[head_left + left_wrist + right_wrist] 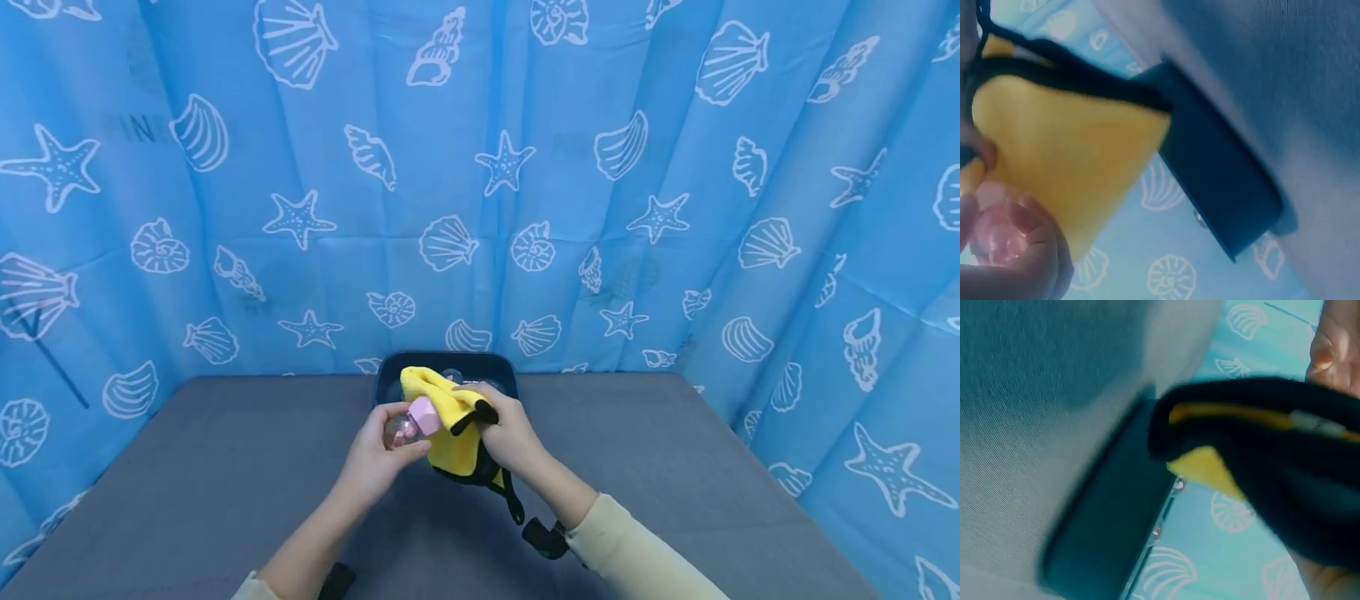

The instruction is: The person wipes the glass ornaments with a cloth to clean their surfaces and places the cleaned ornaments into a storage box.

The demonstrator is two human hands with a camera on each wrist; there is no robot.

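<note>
My left hand (369, 457) holds a small clear bottle with a pink faceted cap (424, 415); pink bits show through its round wall. My right hand (512, 429) grips a yellow cloth with black trim (454, 452), folded over at the top and hanging down, with a black loop at its lower corner. The cloth overlaps the pink cap in the head view. In the left wrist view the cloth (1072, 144) spreads broad and flat beside the left fingers (1044, 240). The right wrist view shows its dark, thick edge (1235, 394) close up, hiding most of the right hand.
Behind the hands stands a dark rectangular bin (507, 367), with clear rounded items (452, 376) partly visible inside. It sits at the back of a grey cloth-covered table (637, 467). A blue curtain (480, 208) printed with shells and starfish hangs behind and beside the table.
</note>
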